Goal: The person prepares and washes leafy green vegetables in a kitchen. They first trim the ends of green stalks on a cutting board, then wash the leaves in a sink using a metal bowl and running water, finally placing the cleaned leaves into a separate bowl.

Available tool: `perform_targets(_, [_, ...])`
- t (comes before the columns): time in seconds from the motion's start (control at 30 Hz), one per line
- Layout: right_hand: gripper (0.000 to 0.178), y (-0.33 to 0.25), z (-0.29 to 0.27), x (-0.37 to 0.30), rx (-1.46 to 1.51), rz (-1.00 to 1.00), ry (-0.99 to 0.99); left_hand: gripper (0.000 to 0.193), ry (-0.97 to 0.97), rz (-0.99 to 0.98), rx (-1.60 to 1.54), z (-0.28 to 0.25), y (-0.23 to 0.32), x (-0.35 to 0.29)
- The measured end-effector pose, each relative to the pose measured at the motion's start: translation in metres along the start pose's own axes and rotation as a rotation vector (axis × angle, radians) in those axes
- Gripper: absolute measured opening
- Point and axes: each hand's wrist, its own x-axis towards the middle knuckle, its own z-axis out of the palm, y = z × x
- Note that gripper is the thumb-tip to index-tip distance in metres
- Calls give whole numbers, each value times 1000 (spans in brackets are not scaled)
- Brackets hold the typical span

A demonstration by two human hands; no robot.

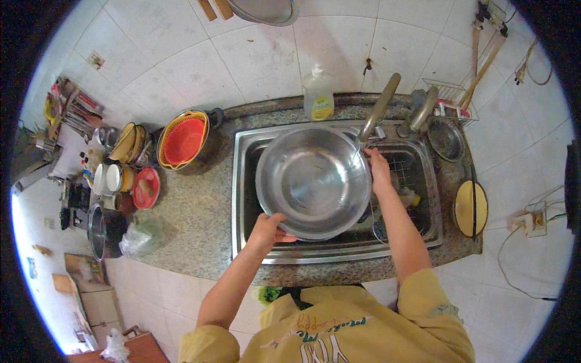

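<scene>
- Two hands of yours hold one wide metal basin [311, 181], which sits between them over the sink.
- Your left hand [264, 235] grips its near left edge, thumb on the rim, the other fingers tucked against the underside.
- Your right hand [380, 172] holds the right rim, fingers bent close to the metal; their tips are partly hidden.
- Just above your right fingertips hangs the mouth of a metal faucet [380, 109], pointing down at the basin's far right side.
- Right of your right fingers, down in the sink's other bowl, lies a wire rack [399, 172], and past your wrist a small yellowish item [416, 199], too blurred to name.
- Below your left fingers runs the front rim of the metal sink [302, 259].
- Beyond your right fingers, behind the sink, stands a second metal spout [423, 112]; farther right are a dark round dish [446, 140] and a pale yellow disc [471, 209].
- Away beyond both hands, against the tiles, a clear soap bottle [318, 97] stands upright.
- Well left of your left fingers, on the speckled counter [193, 224], are a clear plastic bag [142, 237], a red dish [146, 196] and a red basket [184, 140] nested in a yellow one.
</scene>
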Motion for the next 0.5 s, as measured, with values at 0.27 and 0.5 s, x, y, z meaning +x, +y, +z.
perform_targets(0.27, [42, -77, -29, -51, -98, 65, -257, 20, -209, -369, -254, 5, -38, 33])
perform_targets(0.5, [31, -56, -57, -76, 187, 74, -266, 31, -41, 245, 239, 32, -24, 16])
